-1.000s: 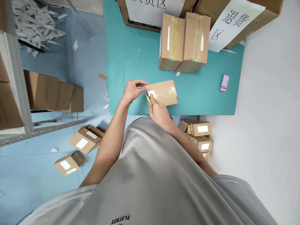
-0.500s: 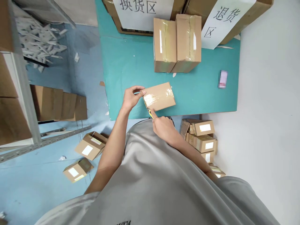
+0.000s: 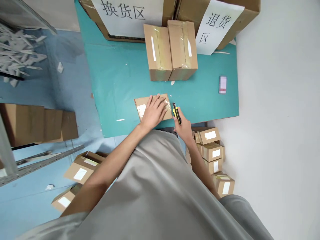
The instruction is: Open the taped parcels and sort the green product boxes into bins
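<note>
A small taped cardboard box (image 3: 163, 115) lies near the front edge of the green table (image 3: 117, 80). Across its top rests my left hand (image 3: 153, 112), fingers stretched out and lying flat, covering the middle of the box. My right hand (image 3: 184, 127) grips a yellow and black box cutter (image 3: 177, 115) just off the box's right end. The cutter's tip points away from me, and a narrow gap seems to separate it from the box. Clear shiny tape shows at both ends of the box top.
Two taped cartons (image 3: 160, 53) stand side by side behind the box, before large boxes with paper signs (image 3: 130, 16). A blurred phone-like item (image 3: 222, 84) lies at the table's right. Labelled parcels (image 3: 212, 151) are stacked below right; more boxes (image 3: 83, 166) sit on the floor at left.
My left hand has moved from the box's left corner to flat on its top. The box cutter in my right hand has gone from the left end to the right end. The view has shifted.
</note>
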